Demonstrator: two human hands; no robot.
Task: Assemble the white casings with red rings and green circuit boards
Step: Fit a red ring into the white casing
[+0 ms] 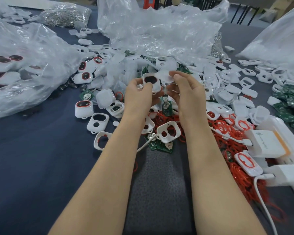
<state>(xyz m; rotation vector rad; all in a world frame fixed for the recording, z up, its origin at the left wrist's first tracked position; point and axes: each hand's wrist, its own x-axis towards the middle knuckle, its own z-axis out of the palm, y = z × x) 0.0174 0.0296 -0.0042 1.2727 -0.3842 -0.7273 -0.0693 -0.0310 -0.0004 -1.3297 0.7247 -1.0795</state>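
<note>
**While the left hand grips the casing, the mating piece sits just right of it**

Left hand (139,94) holds one white casing (151,81), fingers curled round its lower edge and thumb on the face. The side with the dark oval opening is turned up toward the camera. Its long axis looks tilted, running from up-left to down-right, though I can't fix that exactly.

Right hand (187,92) is level with the left and close to it. Thumb and fingers appear to pinch a translucent white piece (164,75), which is just beside the casing's right edge. I can't tell whether the two touch.

My read is that the next move is a short inward closing of the gap, right toward left. The piece needs to be squared to the casing's tilt first.

Feed stock:
- Green circuit boards (166,106) lie directly below and between the hands.
- The red rings (227,131) are heaped below and to the right, nearer the right hand.
- Loose casings (168,131) lie on the tabletop (32,158) under both forearms.
</note>
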